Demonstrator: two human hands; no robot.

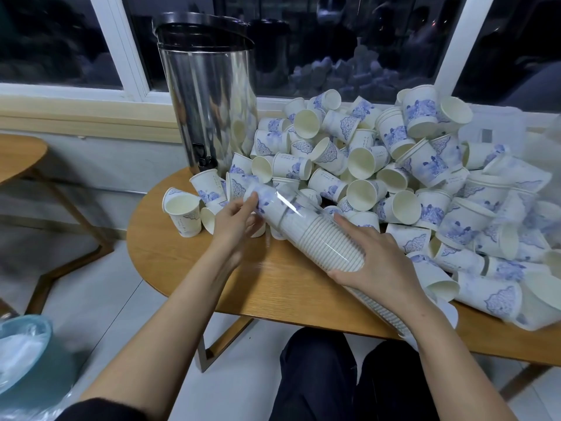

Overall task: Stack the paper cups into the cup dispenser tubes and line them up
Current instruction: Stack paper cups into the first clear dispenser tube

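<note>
**A:** What are the fingers doing?

**B:** The right hand [376, 256] wraps the clear tube [291, 205] near its middle. The forefinger lies over the top and the thumb hooks underneath, clamped round the stack of cups [321, 238] inside. The left hand [236, 220] is at the tube's far end. Its forefinger lies along the tip and the other fingers curl beneath, gripping the plastic, though that hand is a little blurred.

**A:** And how does the tube lie?

**B:** It is tilted, with the far end raised toward the left hand. The near end runs down under the right wrist and past the edge of the wooden table [273, 287]. The nested rims show through the plastic as tight white rings.

**A:** What lies around it?

**B:** A big heap of loose cups [394, 177], white with blue print, covers the right side of the table, most of them on their sides. One cup [183, 214] stands upright at the left edge, apart from the heap. A steel urn [209, 95] with a black lid stands behind, against the window sill [76, 113]. A teal bin [21, 344] sits on the floor at lower left.
</note>
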